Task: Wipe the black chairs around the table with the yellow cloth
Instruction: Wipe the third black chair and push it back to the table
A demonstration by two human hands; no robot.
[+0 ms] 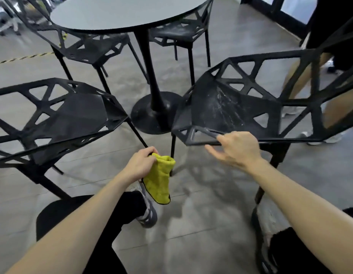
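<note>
My left hand (141, 165) grips the top of a yellow cloth (159, 181), which hangs down folded above the floor between two chairs. My right hand (236, 149) reaches to the front edge of the black chair on the right (227, 109); its fingers are loosely spread and touch the rim. That seat shows pale streaks. A second black chair (72, 115) stands to the left of the cloth. Two more black chairs (88, 46) (179, 32) stand at the far side of the round grey table (122, 12).
The table's black pedestal base (155, 113) stands between the two near chairs. My legs and shoes (148, 210) are on the grey floor below. Another person's legs (302, 80) stand behind the right chair. Yellow-black tape (23, 57) crosses the floor at left.
</note>
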